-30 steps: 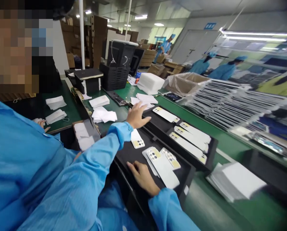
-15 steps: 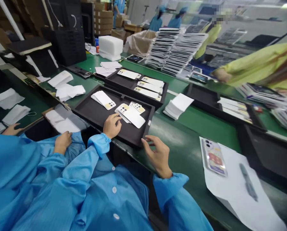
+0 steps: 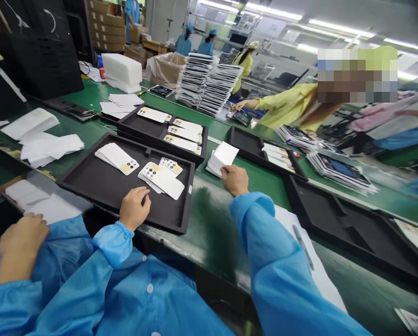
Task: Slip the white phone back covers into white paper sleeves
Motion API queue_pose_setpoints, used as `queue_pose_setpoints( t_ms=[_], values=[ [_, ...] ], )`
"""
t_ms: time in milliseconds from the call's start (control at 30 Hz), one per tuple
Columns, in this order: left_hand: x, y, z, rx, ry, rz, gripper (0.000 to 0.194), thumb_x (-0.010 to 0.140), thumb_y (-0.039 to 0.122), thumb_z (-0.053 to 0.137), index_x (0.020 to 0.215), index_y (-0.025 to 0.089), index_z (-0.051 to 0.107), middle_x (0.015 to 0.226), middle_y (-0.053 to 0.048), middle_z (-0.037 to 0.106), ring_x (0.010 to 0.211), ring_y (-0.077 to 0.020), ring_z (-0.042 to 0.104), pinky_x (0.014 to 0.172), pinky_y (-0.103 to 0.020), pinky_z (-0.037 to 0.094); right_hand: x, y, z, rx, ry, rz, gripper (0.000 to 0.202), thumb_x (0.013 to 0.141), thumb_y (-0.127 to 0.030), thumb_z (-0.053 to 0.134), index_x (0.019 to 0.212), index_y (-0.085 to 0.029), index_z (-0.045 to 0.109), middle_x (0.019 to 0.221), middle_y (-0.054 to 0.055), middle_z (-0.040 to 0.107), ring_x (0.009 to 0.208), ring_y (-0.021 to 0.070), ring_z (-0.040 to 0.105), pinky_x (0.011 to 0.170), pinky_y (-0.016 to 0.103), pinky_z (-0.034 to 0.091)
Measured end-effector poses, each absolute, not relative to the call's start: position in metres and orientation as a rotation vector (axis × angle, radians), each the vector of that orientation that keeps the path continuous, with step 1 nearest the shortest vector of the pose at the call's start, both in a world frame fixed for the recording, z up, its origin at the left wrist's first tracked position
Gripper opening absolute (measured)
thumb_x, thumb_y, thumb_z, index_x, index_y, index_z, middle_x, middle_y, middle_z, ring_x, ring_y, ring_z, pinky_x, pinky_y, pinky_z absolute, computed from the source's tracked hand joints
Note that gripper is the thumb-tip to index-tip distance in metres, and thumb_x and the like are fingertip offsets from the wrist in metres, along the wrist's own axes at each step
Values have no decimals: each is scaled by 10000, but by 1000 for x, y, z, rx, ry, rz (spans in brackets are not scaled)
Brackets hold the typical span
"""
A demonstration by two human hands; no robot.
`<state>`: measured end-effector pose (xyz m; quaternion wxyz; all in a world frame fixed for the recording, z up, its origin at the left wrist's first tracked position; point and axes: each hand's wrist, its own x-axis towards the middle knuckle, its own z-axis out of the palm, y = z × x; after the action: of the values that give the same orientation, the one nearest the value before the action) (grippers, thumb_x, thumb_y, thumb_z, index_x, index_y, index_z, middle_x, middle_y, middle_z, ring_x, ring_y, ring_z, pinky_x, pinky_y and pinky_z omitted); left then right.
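Observation:
A black tray (image 3: 159,219) lies on the green table and holds a fanned stack of white phone-shaped sheets (image 3: 116,157) and a second pile of them (image 3: 165,181). Over the tray's front part is my left hand (image 3: 135,208), its fingers curled near the thumb with nothing visible between them; it touches no sheet. My right hand (image 3: 235,180) reaches right of the tray to a stack of white papers (image 3: 223,157). Its fingertips are pinched at the stack's near right edge; whether a sheet is between them is too small to tell.
Behind the tray stands another black tray (image 3: 124,126) with phone-shaped sheets. More black trays (image 3: 321,210) run to the right. A paper with a pen (image 3: 303,247) lies by my right sleeve. At the left rests a co-worker's hand (image 3: 23,242). A person in yellow (image 3: 286,105) works across the table.
My right hand has moved from the tray's right corner forward to the paper stack, and its fingers have closed. My left hand has drawn back slightly from the sheets. The view has turned right.

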<state>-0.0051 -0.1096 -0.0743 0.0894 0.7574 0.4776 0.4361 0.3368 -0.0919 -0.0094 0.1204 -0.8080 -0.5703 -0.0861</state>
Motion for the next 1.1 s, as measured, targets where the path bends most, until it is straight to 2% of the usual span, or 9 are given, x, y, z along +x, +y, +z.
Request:
queue_pose_setpoints(
  t_ms=[133,233,300,433,500,567,867,1000,1100],
  values=[
    [-3,-119,-67,2297,1420,1220,218,835,124,533,926,180,724,952,-63,713,903,-186,642,824,-325,550,352,-60,-7,-2532,-1703,-255,375,926,-257,427,1150,-42,638,1250,248,600,1123,331,581,831,380,453],
    [-5,-118,-52,2373,1495,1072,184,857,183,553,880,215,732,930,-56,700,920,-210,616,825,-392,516,356,-50,-13,-2640,-1745,-210,373,934,-233,407,1126,-23,648,1145,263,642,1029,331,627,762,368,452],
    [-6,-108,-42,2438,1574,961,192,879,250,548,894,245,739,1032,-66,693,1028,-256,592,906,-492,466,357,-49,-17,-2694,-1758,-201,365,932,-197,387,1079,-40,682,1057,255,672,969,322,652,734,358,449],
    [-1,-74,-32,2501,1669,678,330,910,346,505,1190,277,666,1433,-115,492,1375,-386,353,1076,-713,232,360,-48,-17,-2748,-1730,-235,395,945,-236,383,1087,-72,713,1009,251,690,946,337,664,718,368,454],
    [4,-59,-33,2506,1658,564,456,917,366,492,1358,264,546,1523,-142,373,1437,-417,246,1109,-721,177,362,-48,-15,-2746,-1719,-237,428,961,-308,385,1094,-78,720,1023,247,694,966,349,660,722,373,455],
    [9,-50,-37,2515,1625,509,519,919,377,490,1420,242,480,1549,-150,327,1455,-423,205,1151,-671,168,365,-48,-12,-2727,-1728,-219,469,971,-355,372,1084,-67,724,1040,252,693,985,360,653,726,377,451],
    [13,-49,-42,2677,1570,432,352,955,322,439,1228,278,657,1503,-100,418,1429,-396,291,1137,-635,260,383,-53,-16,-2558,-1795,-116,351,923,-202,417,1033,-117,740,1027,182,721,995,332,654,795,370,461],
    [12,-50,-46,2737,1488,580,322,963,242,429,1099,226,720,1437,-104,490,1405,-388,336,1116,-650,280,388,-52,-18,-2503,-1682,-114,313,908,-172,468,1039,-88,739,1051,180,723,1032,304,652,862,354,463],
    [7,-46,-51,2678,1440,835,277,953,264,474,1047,204,727,1380,-84,541,1370,-354,397,1115,-617,326,388,-51,-17,-2469,-1609,-106,292,904,-198,508,993,-41,738,1027,207,722,1003,286,667,859,334,465]
  ],
)
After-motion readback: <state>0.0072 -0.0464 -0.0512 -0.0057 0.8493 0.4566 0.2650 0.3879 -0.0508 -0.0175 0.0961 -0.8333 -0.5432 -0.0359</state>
